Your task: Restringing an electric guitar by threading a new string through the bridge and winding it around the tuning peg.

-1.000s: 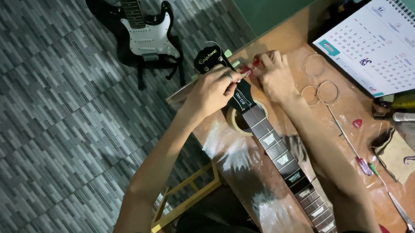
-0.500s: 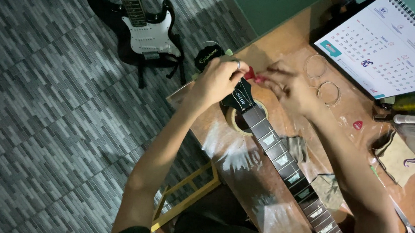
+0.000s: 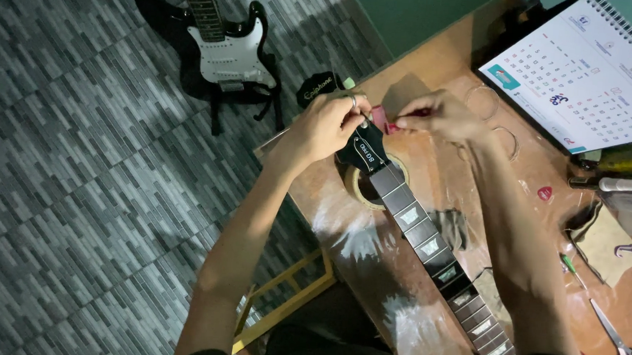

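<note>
A guitar neck point(image 3: 429, 243) with pearly inlays lies along the brown table point(image 3: 369, 268), its black headstock point(image 3: 361, 152) resting over a roll of tape point(image 3: 359, 187). My left hand point(image 3: 326, 123) grips the headstock's upper edge, fingers closed on its side. My right hand point(image 3: 440, 116) pinches a small red object point(image 3: 382, 119) right at the headstock, close to my left fingers. What the red piece is stays unclear.
A black and white electric guitar point(image 3: 214, 47) stands on the tiled floor. A desk calendar point(image 3: 592, 77), wire coils point(image 3: 504, 141), a red pick point(image 3: 545, 193), a screwdriver point(image 3: 570, 267) and scissors point(image 3: 623, 350) lie on the table's right side. A yellow stool frame point(image 3: 286, 300) sits below.
Both hands have drifted slightly toward the right with the headstock. My right hand has pulled back a little, pinching the red piece.
</note>
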